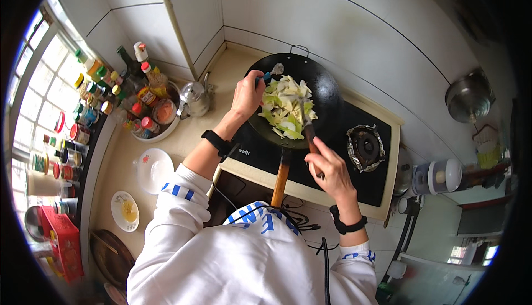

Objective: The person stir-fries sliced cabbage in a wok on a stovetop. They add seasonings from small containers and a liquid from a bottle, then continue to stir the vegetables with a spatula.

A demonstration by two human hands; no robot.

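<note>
A black wok [325, 84] with a wooden handle sits on the left side of a black gas cooktop. Chopped pale-green cabbage or similar vegetable [286, 105] lies heaped inside it. My left hand [248, 93] grips a small spoon with a blue handle [266, 75]; its bowl, over the upper part of the wok, bears some whitish stuff. In my right hand [330, 168] is the wooden handle of a spatula [311, 136], whose metal end reaches into the vegetables and is partly hidden by them.
A foil-lined burner [366, 147] is right of the wok. Left on the counter stand a metal pot [194, 99], a round tray of sauce bottles [160, 136], a bowl [155, 171], a small plate with yellowish bits [125, 211] and a round wooden board [110, 259]. Jars line the windowsill.
</note>
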